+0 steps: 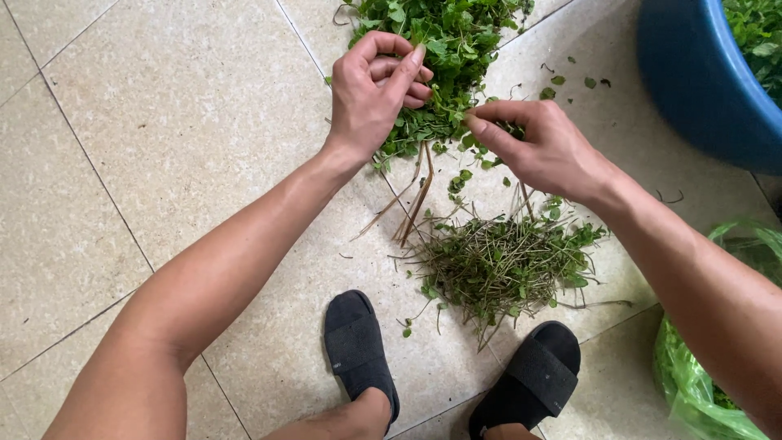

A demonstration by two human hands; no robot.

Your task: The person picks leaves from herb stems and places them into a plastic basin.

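My left hand (375, 94) grips a bunch of leafy green herb stems (423, 130) whose pale stalk ends hang down below the fist. My right hand (538, 147) pinches a small sprig of leaves (511, 129) right beside that bunch. A big heap of green leafy herbs (456, 33) lies on the tiled floor just beyond both hands. Below my hands, in front of my feet, lies a pile of bare stripped stems (501, 261) with a few leaves mixed in.
A blue plastic basin (700, 81) holding green leaves stands at the top right. A green plastic bag (700, 383) lies at the lower right. My feet in black slippers (358, 346) rest on the beige floor tiles (163, 122). Loose leaves lie scattered near the basin.
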